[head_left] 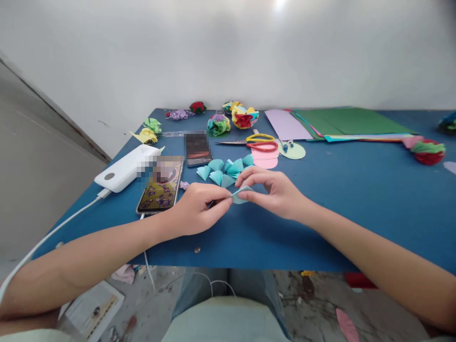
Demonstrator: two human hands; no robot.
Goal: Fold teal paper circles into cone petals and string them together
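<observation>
A: Hands first. What's the left hand point(197, 209) doing?

B: Thumb and forefinger pinched together on the left edge of a small teal paper piece point(241, 194). The right hand point(274, 190) has the other side, fingertips closed on it, other fingers curled over the top. So both hands are clamped on the same piece.

A: Where's the piece sitting?

B: Held between the two hands, just above the blue table point(356, 199), near the front-middle. It looks curved, part folded. Can't tell if it touches the table.

A: What's close by?

B: Just behind the hands, a cluster of teal paper cones point(224, 172), lying touching each other. Behind those, a pink paper circle point(265, 160) and red-and-yellow scissors point(258, 141), and beside them a pale green paper circle point(292, 151).

A: Left side?

B: A phone point(160, 189) with its screen lit, next to the left hand. A second phone point(197, 148) behind it. A white power bank point(124, 167) with a white cable point(53, 232) running off the table edge.

A: Far end?

B: Crumpled paper flowers point(244, 116) in mixed colours, and a stack of coloured paper sheets point(342, 123) to the right.
</observation>
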